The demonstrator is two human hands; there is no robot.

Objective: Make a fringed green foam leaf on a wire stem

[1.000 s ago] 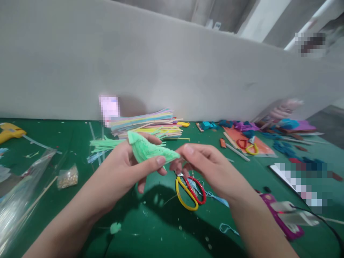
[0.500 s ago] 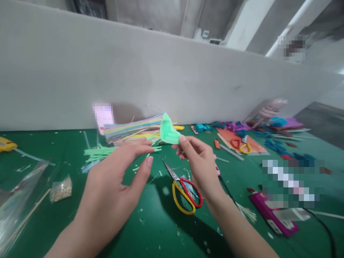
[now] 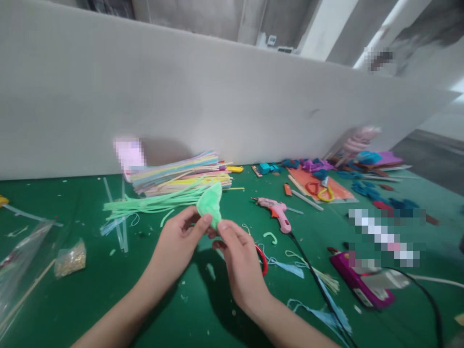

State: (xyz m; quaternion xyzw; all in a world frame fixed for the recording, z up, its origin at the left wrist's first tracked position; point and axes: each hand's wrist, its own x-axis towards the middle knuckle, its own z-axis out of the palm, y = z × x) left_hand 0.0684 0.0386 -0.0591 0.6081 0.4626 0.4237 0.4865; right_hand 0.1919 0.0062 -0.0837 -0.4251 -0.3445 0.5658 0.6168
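A fuzzy light-green piece (image 3: pixel 210 202), which looks built from bent pipe cleaners, is held up above the green table between both hands. My left hand (image 3: pixel 184 237) pinches its lower left side between thumb and fingers. On its lower tip, my right hand (image 3: pixel 241 261) has a closed pinch. Behind my right hand the scissors (image 3: pixel 261 260) lie mostly hidden, with only part of the red handle showing. A bundle of green pipe cleaners (image 3: pixel 155 203) lies just beyond my left hand.
Past the hands lies a pile of coloured pipe cleaners (image 3: pixel 174 176). A pink glue gun (image 3: pixel 273 210) rests to the right, its black cord running toward me. Blue tassels (image 3: pixel 290 268) lie near it. A small bag of beads (image 3: pixel 71 260) is at left. A white partition (image 3: pixel 217 101) stands behind.
My left hand has moved from open and empty to gripping the green piece. My right hand has come lower and left with it, now covering most of the scissors. The glue gun is uncovered.
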